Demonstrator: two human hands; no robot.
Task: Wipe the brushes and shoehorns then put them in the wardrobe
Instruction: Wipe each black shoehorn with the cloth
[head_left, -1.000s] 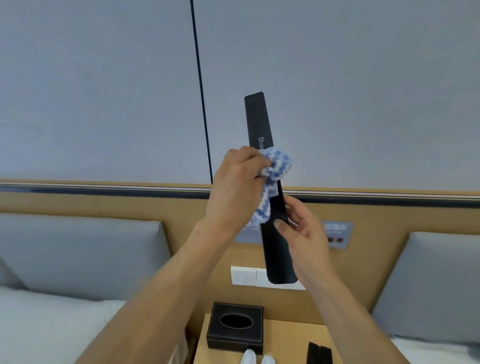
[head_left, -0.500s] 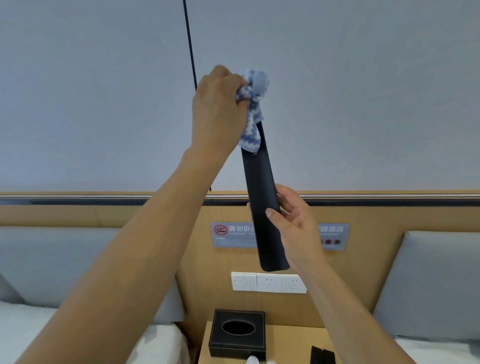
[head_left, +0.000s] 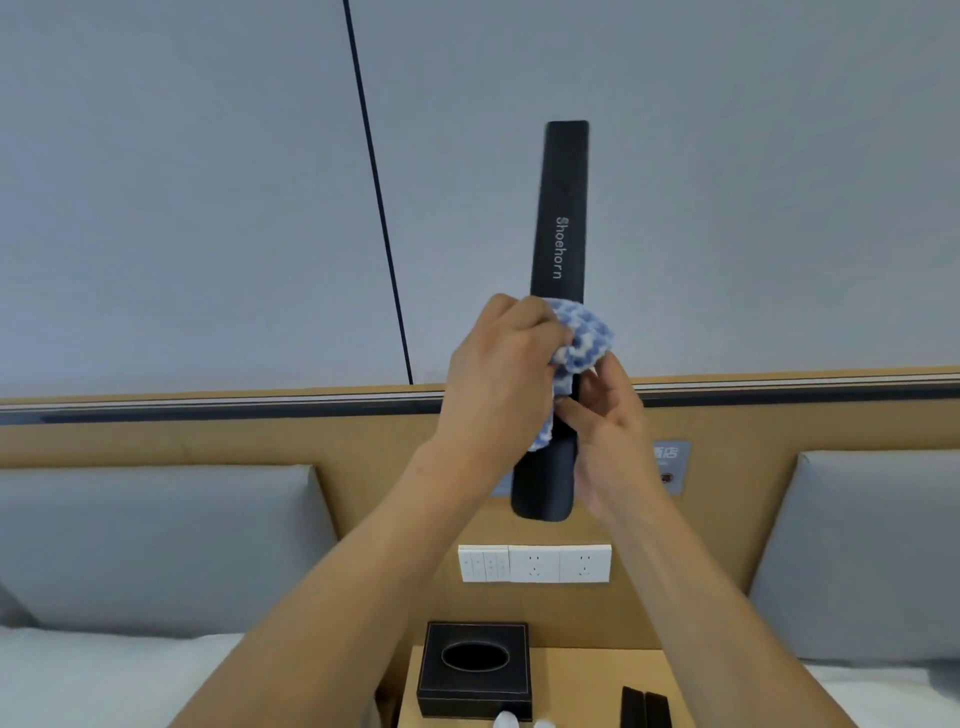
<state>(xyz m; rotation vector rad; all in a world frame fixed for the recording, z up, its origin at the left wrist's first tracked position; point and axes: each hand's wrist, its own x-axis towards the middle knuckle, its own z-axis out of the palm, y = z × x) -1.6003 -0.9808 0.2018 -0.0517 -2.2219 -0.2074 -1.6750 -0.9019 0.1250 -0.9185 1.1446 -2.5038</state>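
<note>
Shoehorn (head_left: 561, 208) held upright, so its length is open to wiping. Right hand (head_left: 605, 441) fingers (head_left: 576, 415) pinch its lower part steady. Left hand (head_left: 498, 379) fingers curl around cloth (head_left: 584, 338), pressing it onto the shoehorn just above.

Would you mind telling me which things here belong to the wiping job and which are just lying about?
Part of the job:
- black shoehorn, held upright by the right hand
- blue-and-white cloth, gripped by the left hand against the shoehorn

Just lying about:
- black tissue box on the bedside table
- wall sockets and switches
- grey pillows
</note>
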